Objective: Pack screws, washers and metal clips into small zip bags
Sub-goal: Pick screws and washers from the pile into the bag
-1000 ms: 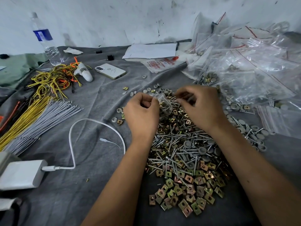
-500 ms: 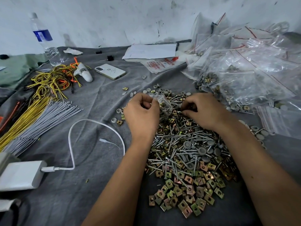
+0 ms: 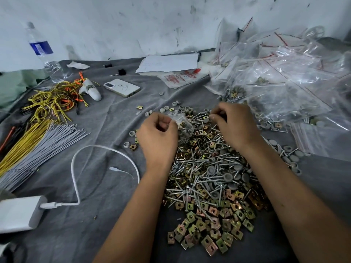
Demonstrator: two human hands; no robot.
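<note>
Two hands work over the hardware pile. Left hand (image 3: 158,133) pinches the mouth of a small zip bag (image 3: 183,125) between curled fingers and thumb; bag hangs just right of the hand, grey washers visible inside, its bottom touching the pile. Right hand (image 3: 234,124) has fingers curled down at the far edge of the pile, fingertips (image 3: 213,117) bunched as if pinching something small; what it holds cannot be told. Hands are apart, bag between them.

Below and between the forearms: mixed heap of screws (image 3: 197,166), grey washers (image 3: 227,177) and square metal clips (image 3: 207,230), clips mostly at the near edge. Loose washers and a few clips scatter left of the left hand and beyond it. All on a grey cloth (image 3: 106,224).

Right and far right: heap of clear zip bags (image 3: 284,80), some filled. Behind: white papers (image 3: 169,63), printed plastic bag (image 3: 178,77). Left side: phone (image 3: 122,87), water bottle (image 3: 44,54), yellow and orange wires (image 3: 53,100), bundle of grey ties (image 3: 41,150), white cable (image 3: 76,175) running to a white charger (image 3: 19,214).

Both forearms reach in from the bottom edge, backs of hands up, wrists bent down toward the pile.
</note>
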